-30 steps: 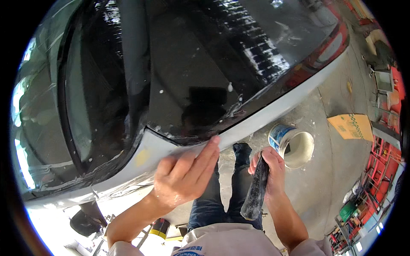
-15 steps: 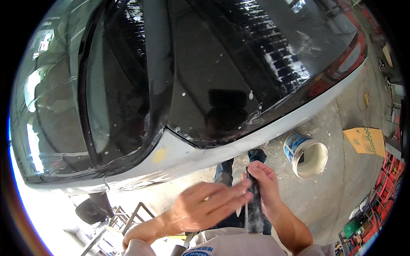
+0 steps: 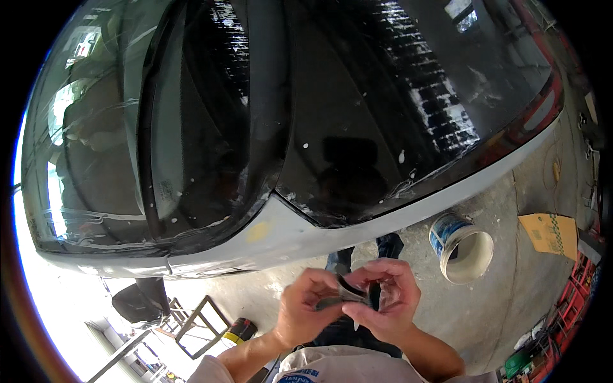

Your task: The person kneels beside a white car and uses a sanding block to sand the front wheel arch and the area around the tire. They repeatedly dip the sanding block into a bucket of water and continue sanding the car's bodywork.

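Note:
Both my hands meet in front of my chest, below the car. My left hand [image 3: 308, 306] and my right hand [image 3: 383, 300] pinch the same small dark folded sheet [image 3: 345, 293], bent between the fingers; it looks like sanding paper. Above them spreads the black glossy car body [image 3: 357, 115] with a grey primed strip [image 3: 300, 233] along its lower edge and a yellowish filler spot [image 3: 257, 231]. White specks dot the black paint. My legs show under the hands.
A white bucket [image 3: 466, 249] stands on the concrete floor to the right. A flat piece of cardboard [image 3: 549, 233] lies farther right. A metal frame stand [image 3: 198, 322] and a black-and-yellow can [image 3: 237, 330] are at lower left. Red crates sit at the far right.
My left hand came off the car's edge and dropped down to join the right. The long dark piece held upright in the right hand is now folded between both hands.

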Motion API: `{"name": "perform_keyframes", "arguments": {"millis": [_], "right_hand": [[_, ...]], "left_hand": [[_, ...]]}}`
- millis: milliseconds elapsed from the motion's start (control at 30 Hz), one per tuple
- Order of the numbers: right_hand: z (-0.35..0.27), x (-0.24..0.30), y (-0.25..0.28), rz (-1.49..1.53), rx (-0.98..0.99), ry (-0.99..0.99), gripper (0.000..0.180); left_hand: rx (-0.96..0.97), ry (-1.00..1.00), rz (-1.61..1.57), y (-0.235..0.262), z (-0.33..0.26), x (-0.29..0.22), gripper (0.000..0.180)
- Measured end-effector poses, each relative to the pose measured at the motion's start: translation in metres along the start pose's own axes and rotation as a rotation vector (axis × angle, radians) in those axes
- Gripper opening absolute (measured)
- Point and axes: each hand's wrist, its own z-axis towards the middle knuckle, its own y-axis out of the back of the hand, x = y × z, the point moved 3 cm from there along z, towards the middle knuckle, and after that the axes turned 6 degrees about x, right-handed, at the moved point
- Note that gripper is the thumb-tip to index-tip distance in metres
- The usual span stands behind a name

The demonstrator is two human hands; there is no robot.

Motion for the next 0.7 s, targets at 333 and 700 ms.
{"name": "perform_keyframes", "arguments": {"millis": [333,700], "right_hand": [[0.015,0.004,0.021,-0.803,0.477,0.290,0.054],[0.026,0.001,0.005,-1.313,0.401,0.439,0.060]], "left_hand": [[0.010,-0.175,0.754,0.022,0.018,-0.056,0.052],[-0.043,-0.753,1.448,0.029,0.030,-0.099,0.033]]}}
